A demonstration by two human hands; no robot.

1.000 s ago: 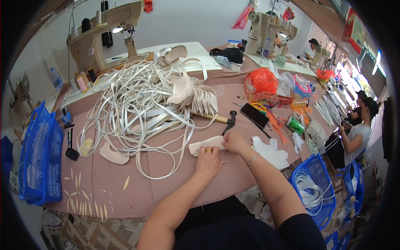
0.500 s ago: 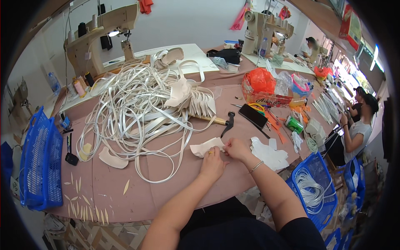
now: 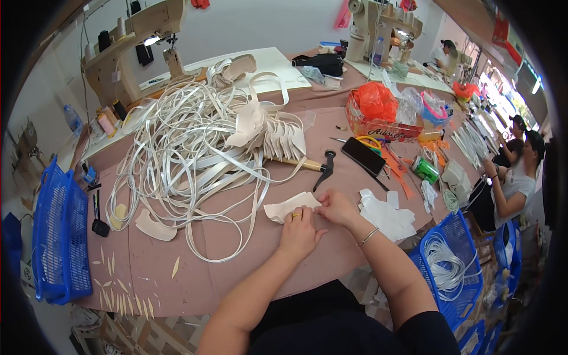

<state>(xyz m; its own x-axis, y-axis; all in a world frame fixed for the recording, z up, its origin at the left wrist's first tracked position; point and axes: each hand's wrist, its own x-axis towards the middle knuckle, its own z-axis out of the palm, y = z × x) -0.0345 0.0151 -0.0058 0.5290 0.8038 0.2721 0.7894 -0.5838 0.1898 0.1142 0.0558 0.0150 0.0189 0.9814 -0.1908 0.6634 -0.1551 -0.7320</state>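
A curved cream leather piece [image 3: 281,209] lies on the cloth-covered table in front of me. My left hand [image 3: 299,232] presses its fingers on the piece's near edge and grips it, thumb out to the right. At the right end of the same piece, my right hand [image 3: 338,209] has its thumb and finger pinched together on the edge. The fingertips partly hide that end. Just beyond the hands lies a hammer [image 3: 326,169] with a black head and wooden handle. Beside my right wrist are white cut pieces [image 3: 384,214].
A big tangle of cream straps [image 3: 195,148] with stacked leather pieces [image 3: 284,141] covers the table's left middle. Blue baskets [image 3: 62,236] stand at the left edge; another blue basket [image 3: 467,296] holds coiled straps. A phone [image 3: 363,155] and green can [image 3: 425,169] lie rightward. Co-workers [image 3: 520,183] sit farther right.
The view has shifted slightly. Both hands stay on the leather piece, with only small finger movements at its right end.
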